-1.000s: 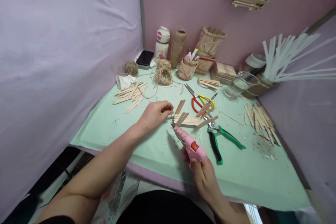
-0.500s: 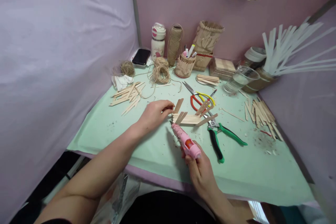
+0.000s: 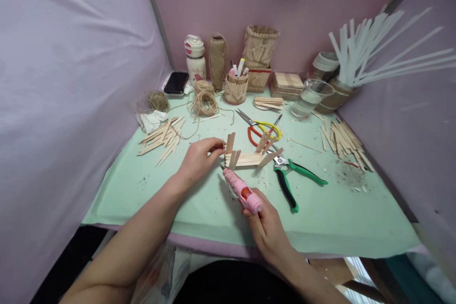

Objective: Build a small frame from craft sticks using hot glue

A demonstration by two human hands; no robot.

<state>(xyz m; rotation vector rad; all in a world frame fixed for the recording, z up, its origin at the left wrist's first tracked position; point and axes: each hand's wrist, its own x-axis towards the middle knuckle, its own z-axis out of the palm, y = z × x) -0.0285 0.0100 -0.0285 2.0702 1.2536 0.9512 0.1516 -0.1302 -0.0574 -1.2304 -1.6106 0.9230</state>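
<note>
My right hand [image 3: 265, 223] is wrapped round a pink glue gun [image 3: 240, 190], its nozzle pointing up and left. That nozzle is close by the left end of a small craft-stick structure [image 3: 245, 159], a flat row of sticks with several short sticks rising at both ends. At this same left end, my left hand [image 3: 203, 156] has thumb and index finger pinched together on its edge; the exact spot they grip is partly hidden. Green-handled pliers [image 3: 285, 175] lie right of the structure. Behind them are scissors [image 3: 258, 126] with red and yellow handles.
Loose craft sticks lie at the left [image 3: 164, 137] and right [image 3: 345, 145]. Along the back stand a bottle [image 3: 195, 64], twine [image 3: 204, 99], a pen holder [image 3: 235, 89], stacked wooden squares [image 3: 288, 85] and a clear cup [image 3: 309, 99]. White glue sticks [image 3: 359, 52] jut from a pot.
The view has shifted to the right, so everything sits further left in the picture. Both hands keep nearly the same place at the structure's left end.
</note>
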